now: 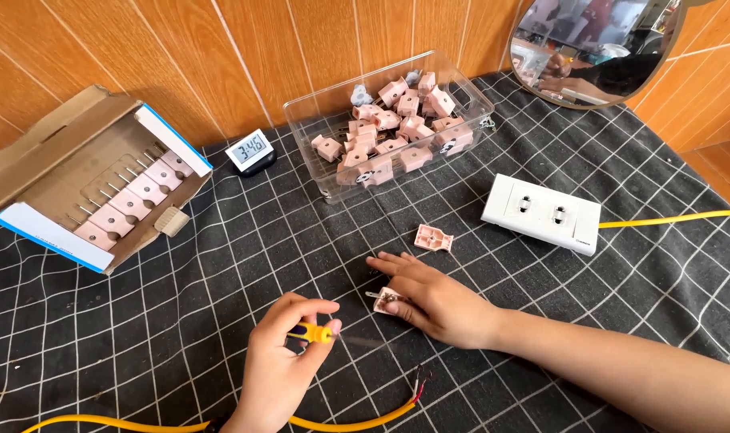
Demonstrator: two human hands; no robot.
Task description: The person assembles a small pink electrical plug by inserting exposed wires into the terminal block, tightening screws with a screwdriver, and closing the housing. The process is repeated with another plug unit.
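Observation:
My left hand (281,353) grips a small screwdriver (321,333) with a yellow and blue handle; its thin shaft points right toward a pink plug half (387,300). My right hand (429,297) lies flat on the cloth and pins that plug half under its fingers; metal prongs show at its left side. A separate pink plug cover (433,238) lies loose just beyond the right hand. A yellow cable (341,418) with bared red and black wire ends (418,383) runs along the near edge, below both hands.
A clear plastic bin (469,88) holds several pink plugs. A white double socket block (541,212) with a yellow lead sits right. An open cardboard box (76,184) of plugs is left, a small digital clock (250,150) behind, a round mirror (597,48) top right.

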